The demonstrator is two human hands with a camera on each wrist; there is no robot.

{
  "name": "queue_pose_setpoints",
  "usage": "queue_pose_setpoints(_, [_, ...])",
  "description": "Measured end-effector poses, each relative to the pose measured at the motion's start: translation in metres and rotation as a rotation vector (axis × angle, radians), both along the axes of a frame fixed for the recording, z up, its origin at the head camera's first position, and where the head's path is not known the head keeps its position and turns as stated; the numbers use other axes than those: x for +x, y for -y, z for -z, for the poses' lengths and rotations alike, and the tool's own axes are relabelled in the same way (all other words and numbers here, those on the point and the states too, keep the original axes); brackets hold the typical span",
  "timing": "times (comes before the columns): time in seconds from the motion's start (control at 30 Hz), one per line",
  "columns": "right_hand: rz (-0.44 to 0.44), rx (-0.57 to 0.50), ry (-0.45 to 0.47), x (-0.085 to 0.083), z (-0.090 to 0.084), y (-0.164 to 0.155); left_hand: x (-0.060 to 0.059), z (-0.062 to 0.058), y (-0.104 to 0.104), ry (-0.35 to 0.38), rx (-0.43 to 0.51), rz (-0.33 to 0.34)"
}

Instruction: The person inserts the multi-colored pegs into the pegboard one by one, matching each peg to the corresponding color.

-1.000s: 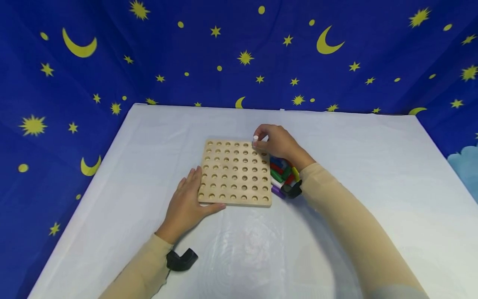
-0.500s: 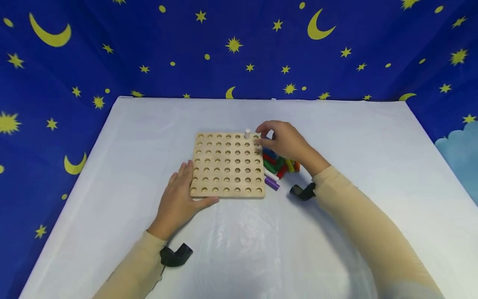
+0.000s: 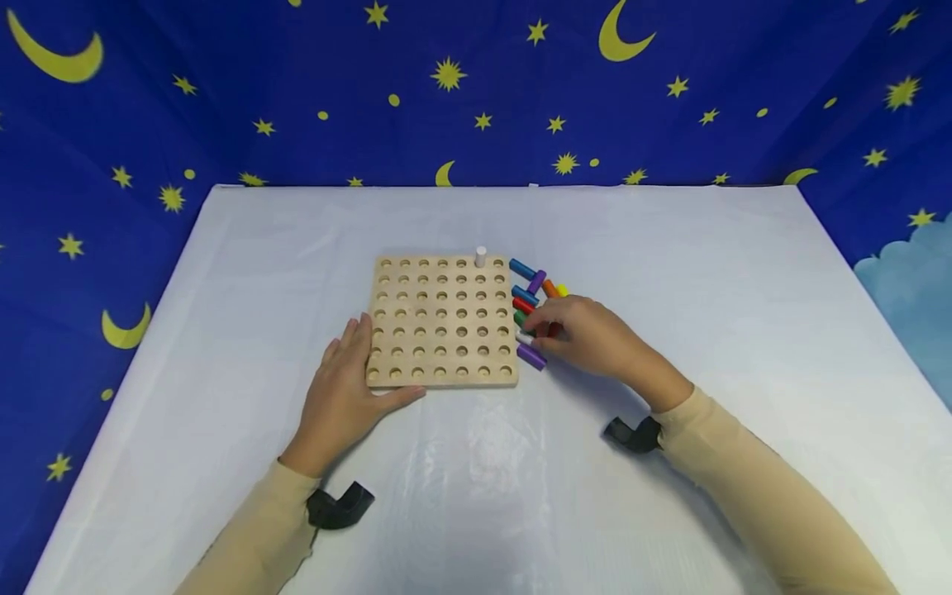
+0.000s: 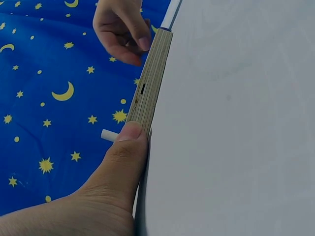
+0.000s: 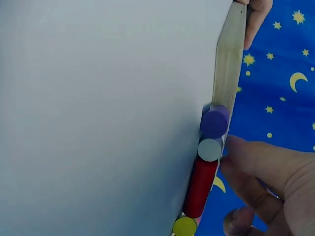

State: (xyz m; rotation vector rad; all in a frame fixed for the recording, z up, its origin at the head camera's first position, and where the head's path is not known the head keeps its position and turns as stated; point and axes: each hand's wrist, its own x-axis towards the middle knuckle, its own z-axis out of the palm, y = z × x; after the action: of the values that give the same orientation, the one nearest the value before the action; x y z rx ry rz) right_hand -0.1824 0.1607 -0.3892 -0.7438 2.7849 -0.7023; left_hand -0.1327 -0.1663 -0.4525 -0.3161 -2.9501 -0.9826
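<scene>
My left hand (image 3: 338,405) steadies a wooden pegboard (image 3: 451,304) at its near left corner, with straight fingers along the left side and the thumb (image 4: 130,132) against the front edge. A white peg (image 3: 480,257) stands upright in a hole of the back row. Beside the board's right edge, my right hand (image 3: 595,339) hovers over loose pegs. Its thumb and forefinger are parted right at a lying white peg (image 5: 209,149). A purple peg (image 3: 531,357) lies nearest the front, and a red peg (image 5: 200,189) is close by. The hand hides some pegs.
Blue pegs (image 3: 522,268), an orange peg (image 3: 550,288) and a yellow peg (image 3: 562,290) lie by the board's back right side. The white table (image 3: 476,496) ends at a blue star-patterned curtain (image 3: 335,66). Black wrist mounts (image 3: 340,506) stick out beneath both sleeves.
The right hand has let go of the white peg, now upright in the back row, and has come back and down to the loose pegs. The left hand stays on the board.
</scene>
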Motion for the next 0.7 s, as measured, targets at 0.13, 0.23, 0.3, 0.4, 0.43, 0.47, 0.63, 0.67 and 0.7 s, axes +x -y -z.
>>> queue_pose_setpoints(0.13, [-0.019, 0.074, -0.043, -0.001, -0.001, 0.004, 0.0, -0.001, 0.003, -0.001, 0.002, -0.01])
queue_pose_setpoints(0.23, [-0.04, 0.125, -0.074, -0.001, -0.004, 0.006, 0.0, -0.001, 0.005, 0.003, 0.001, -0.017])
queue_pose_setpoints(0.3, [-0.052, 0.157, -0.089, -0.001, -0.005, 0.008, 0.0, 0.0, 0.005, 0.007, 0.001, -0.019])
queue_pose_setpoints(0.4, [-0.067, 0.198, -0.093, -0.001, -0.006, 0.01, 0.001, 0.0, 0.005, 0.017, 0.0, -0.018])
queue_pose_setpoints(0.43, [-0.071, 0.21, -0.095, 0.0, -0.006, 0.01, 0.001, 0.0, 0.004, 0.021, -0.001, -0.018])
queue_pose_setpoints(0.47, [-0.074, 0.223, -0.095, 0.001, -0.006, 0.011, 0.001, 0.0, 0.004, 0.025, -0.002, -0.018])
queue_pose_setpoints(0.63, [-0.079, 0.271, -0.112, 0.004, -0.006, 0.015, 0.002, -0.001, 0.002, 0.031, -0.009, -0.016])
queue_pose_setpoints(0.67, [-0.076, 0.278, -0.112, 0.004, -0.005, 0.016, 0.002, -0.001, 0.002, 0.032, -0.011, -0.016])
queue_pose_setpoints(0.7, [-0.075, 0.28, -0.114, 0.004, -0.005, 0.016, 0.002, -0.001, 0.003, 0.034, -0.012, -0.016])
